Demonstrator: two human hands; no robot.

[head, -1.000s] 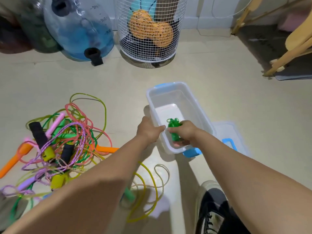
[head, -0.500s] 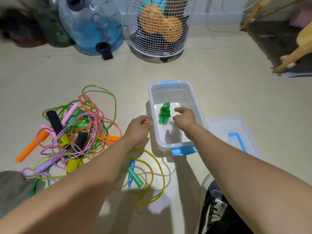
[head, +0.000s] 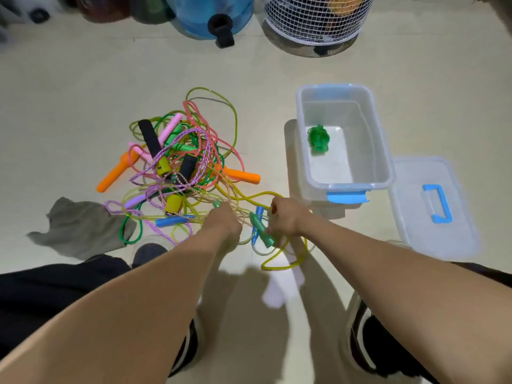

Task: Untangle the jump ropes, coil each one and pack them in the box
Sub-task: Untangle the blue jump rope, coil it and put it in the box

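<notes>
A tangle of jump ropes (head: 180, 162) with orange, black, pink, yellow and blue handles lies on the floor at centre left. To its right stands a clear plastic box (head: 385, 151) with blue latches, and a coiled green rope (head: 318, 138) lies inside it. The box's lid (head: 410, 234) rests on the floor to the right. My left hand (head: 221, 225) is curled down into thin pale cords at the tangle's near edge. My right hand (head: 288, 221) grips the green-handled rope (head: 261, 231) beside a blue handle (head: 259, 214). A yellow loop (head: 285, 266) trails below.
A grey cloth (head: 80, 228) lies left of my knees. A blue water jug (head: 213, 12) and a white wire basket (head: 313, 23) stand at the far edge. My shoes (head: 368, 342) are on the floor below my arms.
My right hand let go of the coiled green rope, which now lies in the box. Both hands came back from the box to the tangle's near edge and took hold of ropes there.
</notes>
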